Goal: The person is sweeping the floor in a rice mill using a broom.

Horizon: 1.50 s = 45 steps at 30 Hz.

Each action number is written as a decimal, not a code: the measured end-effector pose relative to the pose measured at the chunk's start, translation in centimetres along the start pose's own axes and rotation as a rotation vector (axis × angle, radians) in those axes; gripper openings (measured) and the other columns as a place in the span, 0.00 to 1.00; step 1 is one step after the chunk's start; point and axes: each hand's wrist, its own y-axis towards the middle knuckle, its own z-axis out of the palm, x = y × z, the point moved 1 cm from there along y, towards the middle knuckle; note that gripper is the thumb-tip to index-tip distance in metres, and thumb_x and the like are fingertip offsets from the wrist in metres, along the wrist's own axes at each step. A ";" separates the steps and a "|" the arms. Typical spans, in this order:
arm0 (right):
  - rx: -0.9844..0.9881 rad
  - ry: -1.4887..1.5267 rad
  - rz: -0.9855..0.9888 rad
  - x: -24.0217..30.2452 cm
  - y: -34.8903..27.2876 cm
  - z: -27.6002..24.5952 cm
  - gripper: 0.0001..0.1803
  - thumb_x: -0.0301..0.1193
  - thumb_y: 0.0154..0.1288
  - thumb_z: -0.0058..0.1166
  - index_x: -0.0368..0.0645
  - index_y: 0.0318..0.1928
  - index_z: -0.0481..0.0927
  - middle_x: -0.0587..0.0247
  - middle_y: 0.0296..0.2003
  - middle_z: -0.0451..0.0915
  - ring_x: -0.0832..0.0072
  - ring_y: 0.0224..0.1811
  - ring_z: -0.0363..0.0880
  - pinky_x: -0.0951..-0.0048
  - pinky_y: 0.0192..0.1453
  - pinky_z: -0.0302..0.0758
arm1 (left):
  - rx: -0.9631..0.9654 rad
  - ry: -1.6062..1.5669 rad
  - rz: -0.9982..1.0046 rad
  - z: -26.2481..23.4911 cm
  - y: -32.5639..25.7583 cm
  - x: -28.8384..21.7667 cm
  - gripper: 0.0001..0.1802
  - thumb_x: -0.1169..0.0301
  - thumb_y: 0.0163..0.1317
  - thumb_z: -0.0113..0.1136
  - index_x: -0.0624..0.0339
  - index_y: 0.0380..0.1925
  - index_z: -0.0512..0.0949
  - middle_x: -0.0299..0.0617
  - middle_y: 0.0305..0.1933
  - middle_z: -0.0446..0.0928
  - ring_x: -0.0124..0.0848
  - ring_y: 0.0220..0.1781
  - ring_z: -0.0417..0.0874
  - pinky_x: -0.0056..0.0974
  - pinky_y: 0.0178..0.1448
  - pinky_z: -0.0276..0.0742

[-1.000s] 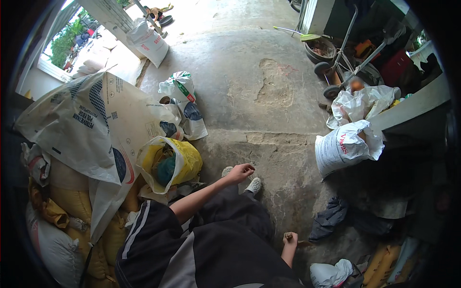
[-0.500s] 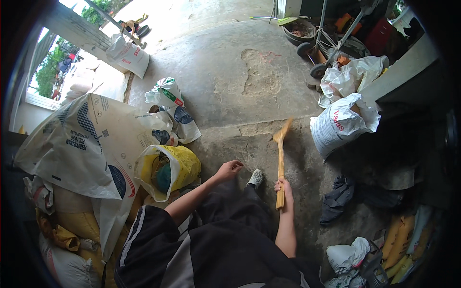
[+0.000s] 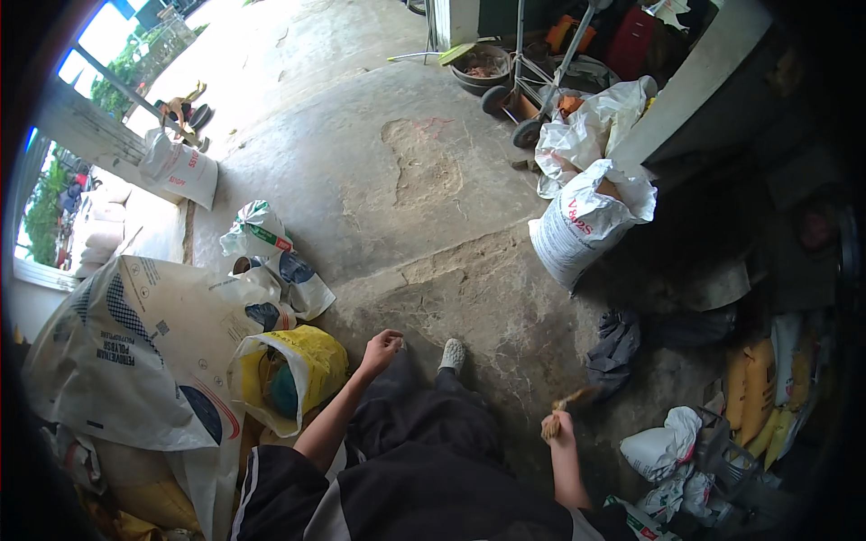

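Note:
My right hand (image 3: pixel 560 431) is closed around the handle of a straw-coloured hand broom (image 3: pixel 575 397), out to the right of my legs. The broom appears foreshortened, its far end blurred and dark against the floor. My left hand (image 3: pixel 382 350) hangs in front of my left leg, its fingers loosely curled in, with nothing visible in them. Nearest to that hand is a yellow and white sack (image 3: pixel 317 361) with its mouth open and something teal inside. One light patterned shoe (image 3: pixel 453 355) shows on the concrete floor.
Large white woven sacks (image 3: pixel 135 334) are heaped at left. A filled white bag (image 3: pixel 577 225) stands at right, before a wheeled frame (image 3: pixel 528 126) and a basin (image 3: pixel 478 70). Dark cloth (image 3: pixel 615 347) lies beyond the broom; small white bags (image 3: pixel 663 442) and yellow packets sit lower right.
My right hand has swung the broom outward to the right and nearer my body; its bristles pointed ahead before. The view has turned right. My left hand stays curled.

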 end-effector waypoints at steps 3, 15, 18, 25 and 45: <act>-0.148 -0.056 0.075 -2.4 14.0 -11.6 0.10 0.25 0.53 0.40 0.47 0.17 0.61 0.68 0.13 0.62 0.70 0.12 0.61 0.68 0.20 0.64 | 0.073 -0.056 0.076 1.6 0.8 -1.2 0.12 0.68 0.59 0.52 0.61 0.41 0.77 0.44 0.29 0.78 0.29 0.32 0.79 0.33 0.38 0.74; 0.320 -0.429 0.168 -3.8 17.1 18.3 0.10 0.27 0.58 0.48 0.43 0.39 0.63 0.66 0.19 0.66 0.81 0.15 0.65 0.80 0.16 0.65 | 0.107 -0.082 0.084 2.1 5.3 -3.7 0.12 0.68 0.60 0.52 0.63 0.40 0.77 0.41 0.29 0.78 0.26 0.32 0.78 0.32 0.39 0.73; 0.375 -0.327 0.207 -2.7 14.4 22.6 0.11 0.28 0.60 0.48 0.43 0.40 0.61 0.66 0.21 0.67 0.83 0.14 0.63 0.82 0.14 0.63 | 0.135 -0.042 0.052 1.4 7.1 -3.7 0.12 0.68 0.60 0.52 0.62 0.40 0.77 0.41 0.29 0.78 0.26 0.31 0.78 0.31 0.38 0.73; 0.076 -0.050 0.272 0.3 3.2 22.3 0.09 0.35 0.63 0.47 0.45 0.31 0.65 0.71 0.18 0.66 0.86 0.13 0.63 0.86 0.14 0.62 | 0.105 -0.204 -0.130 -4.9 11.7 1.8 0.13 0.67 0.63 0.49 0.60 0.45 0.74 0.39 0.33 0.77 0.27 0.32 0.78 0.30 0.36 0.72; 0.041 -0.539 0.201 -3.8 22.1 39.7 0.19 0.21 0.54 0.49 0.46 0.47 0.64 0.67 0.19 0.66 0.80 0.13 0.66 0.76 0.13 0.66 | 0.076 0.031 -0.451 -18.9 22.7 5.4 0.13 0.69 0.62 0.49 0.63 0.42 0.75 0.39 0.30 0.76 0.25 0.30 0.77 0.29 0.36 0.73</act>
